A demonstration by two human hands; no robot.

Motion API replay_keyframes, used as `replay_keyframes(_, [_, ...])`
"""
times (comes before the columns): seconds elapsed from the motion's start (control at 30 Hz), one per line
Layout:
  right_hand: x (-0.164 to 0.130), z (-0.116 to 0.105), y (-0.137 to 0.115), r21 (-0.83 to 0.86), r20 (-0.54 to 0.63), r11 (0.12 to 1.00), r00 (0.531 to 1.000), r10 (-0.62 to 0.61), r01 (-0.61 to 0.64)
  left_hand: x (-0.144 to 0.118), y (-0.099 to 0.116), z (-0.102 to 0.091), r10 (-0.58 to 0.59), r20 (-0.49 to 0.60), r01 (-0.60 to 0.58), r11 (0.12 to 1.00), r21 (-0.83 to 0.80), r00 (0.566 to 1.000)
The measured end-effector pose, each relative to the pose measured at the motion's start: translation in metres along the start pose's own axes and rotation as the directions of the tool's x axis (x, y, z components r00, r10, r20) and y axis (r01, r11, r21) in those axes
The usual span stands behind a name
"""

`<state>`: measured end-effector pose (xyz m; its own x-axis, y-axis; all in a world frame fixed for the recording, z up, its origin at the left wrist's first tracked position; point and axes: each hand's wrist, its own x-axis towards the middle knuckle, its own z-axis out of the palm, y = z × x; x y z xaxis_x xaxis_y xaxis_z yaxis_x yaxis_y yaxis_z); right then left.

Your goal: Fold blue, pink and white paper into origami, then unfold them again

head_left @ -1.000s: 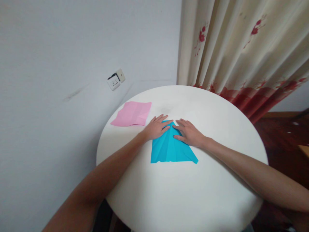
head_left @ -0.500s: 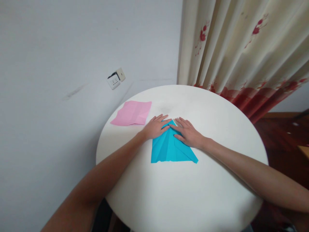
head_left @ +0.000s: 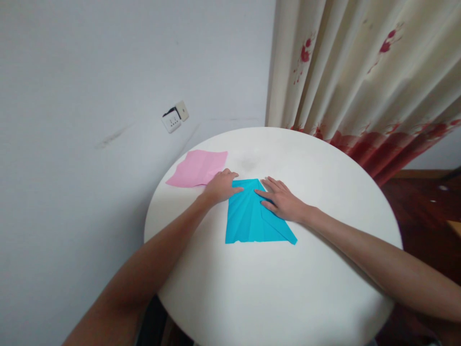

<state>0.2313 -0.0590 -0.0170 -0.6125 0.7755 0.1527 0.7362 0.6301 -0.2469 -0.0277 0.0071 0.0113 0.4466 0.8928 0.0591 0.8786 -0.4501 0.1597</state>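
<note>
A sheet of blue paper [head_left: 248, 221] lies on the white round table, with creases fanning down from its top and a fold along its right side. At its upper left edge is my left hand [head_left: 220, 186], thumb over the paper and the other fingers by the top left corner, apart from the thumb. My right hand [head_left: 283, 199] rests flat with fingers spread on the folded right side, near the top point. The paper's right edge is partly hidden under that hand.
A creased pink paper sheet [head_left: 198, 167] lies at the table's back left, just behind my left hand. The round table [head_left: 273, 288] stands near a white wall with a socket [head_left: 172, 121]. A floral curtain [head_left: 345, 72] hangs behind on the right.
My left hand has moved left, off the paper's top point. The left flap has opened out, so the top left corner now shows. My right hand stays nearly still.
</note>
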Motion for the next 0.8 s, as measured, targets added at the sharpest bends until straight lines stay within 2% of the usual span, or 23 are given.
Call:
replay_keyframes(0.2, [0.0, 0.0, 0.001, 0.012, -0.001, 1.0, 1.0, -0.013, 0.013, 0.003, -0.003, 0.001, -0.148, 0.054, 0.154, 0.978, -0.142, 0.988])
replay_keyframes(0.3, [0.0, 0.001, 0.002, 0.012, 0.005, 1.0, 1.0, -0.014, 0.014, 0.005, -0.005, 0.002, -0.14, 0.065, 0.149, 0.975, -0.163, 0.988])
replay_keyframes(0.43, [0.0, 0.001, 0.002, 0.011, 0.003, 1.0, 1.0, -0.022, 0.022, 0.006, -0.004, 0.004, -0.079, 0.005, 0.079, 0.982, -0.171, 0.997])
replay_keyframes(0.6, [0.002, 0.001, 0.003, 0.038, -0.012, 0.999, 1.0, -0.014, 0.015, 0.002, 0.009, 0.004, 0.0, -0.099, -0.025, 0.967, -0.252, 0.995])
replay_keyframes(0.7, [0.003, 0.002, 0.003, 0.058, -0.015, 0.998, 1.0, 0.008, -0.007, -0.002, 0.017, 0.001, 0.133, -0.138, -0.164, 0.957, -0.241, 0.981])
replay_keyframes(0.8, [0.003, 0.002, 0.003, 0.045, -0.006, 0.999, 1.0, 0.005, -0.005, -0.007, 0.023, -0.002, 0.325, -0.13, -0.341, 0.93, -0.138, 0.937])
